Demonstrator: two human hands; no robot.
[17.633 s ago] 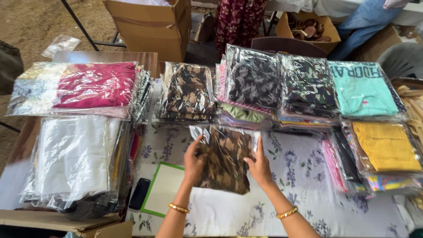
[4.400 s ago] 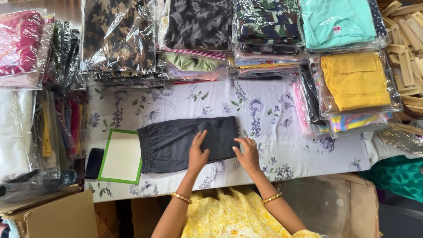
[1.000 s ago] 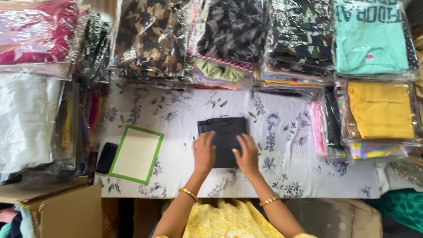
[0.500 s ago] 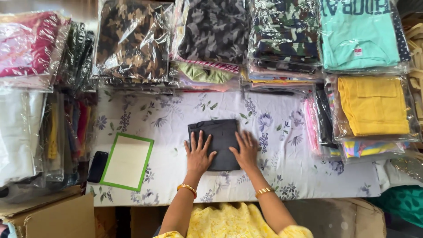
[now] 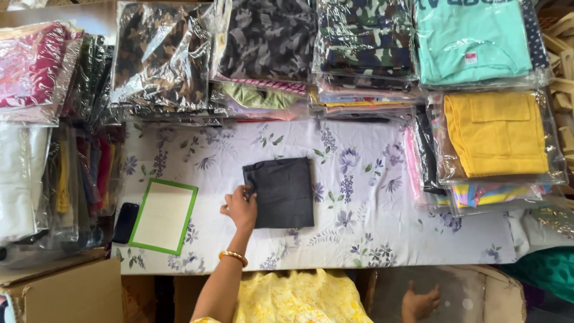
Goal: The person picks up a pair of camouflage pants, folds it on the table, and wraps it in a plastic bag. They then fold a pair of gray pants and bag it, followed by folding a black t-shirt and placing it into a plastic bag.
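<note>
So my left hand [image 5: 240, 207] is resting on the left edge of the folded dark cloth [image 5: 280, 192], fingers [image 5: 246, 192] curled loosely over the edge, more pinning it than properly gripping. The cloth sits mid-bench on the flowery sheet [image 5: 371, 197], squared up and flat, well apart from the bagged stacks around it. My right hand [image 5: 420, 301] is down below the bench edge by the cardboard box [image 5: 478, 293], open and holding nothing.

If you ask me, the trick with a fold like this is keeping one hand flat on it so the layers don't spring apart, and lifting it from underneath rather than pinching a corner, or the whole thing flops open. I'd slide my fingers under the left side and keep the thumb on top.

The green-framed white board [image 5: 162, 215] and the black phone [image 5: 125, 222] lie just left of my hand, so watch the elbow there.
</note>
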